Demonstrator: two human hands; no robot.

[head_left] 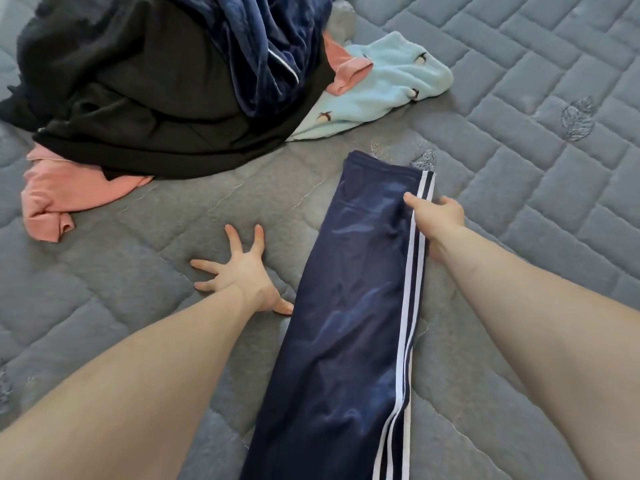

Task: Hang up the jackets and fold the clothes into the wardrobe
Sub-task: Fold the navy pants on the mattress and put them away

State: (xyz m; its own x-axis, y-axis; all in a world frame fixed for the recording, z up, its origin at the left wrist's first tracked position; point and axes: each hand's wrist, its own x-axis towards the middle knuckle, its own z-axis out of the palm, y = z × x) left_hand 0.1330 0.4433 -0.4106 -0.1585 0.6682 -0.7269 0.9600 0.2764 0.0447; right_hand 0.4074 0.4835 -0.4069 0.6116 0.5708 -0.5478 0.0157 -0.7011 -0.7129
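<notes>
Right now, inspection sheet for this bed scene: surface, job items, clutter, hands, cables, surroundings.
Surface: grey quilted mattress, leaf stitching in places.
Job's things: navy track pants with white side stripes, laid flat lengthwise, waistband at the far end. Pile at upper left: black garment, navy velvet garment draped on top, pink garment sticking out beneath, light blue fleece at the pile's right.
Clutter: nothing seen beyond the clothes.
Hands: left hand spread flat on the mattress beside the pants, thumb at their edge; right hand pinches the striped edge near the waistband.
Cables: nothing seen.
Surroundings: only mattress in view; no wardrobe or hangers visible.
</notes>
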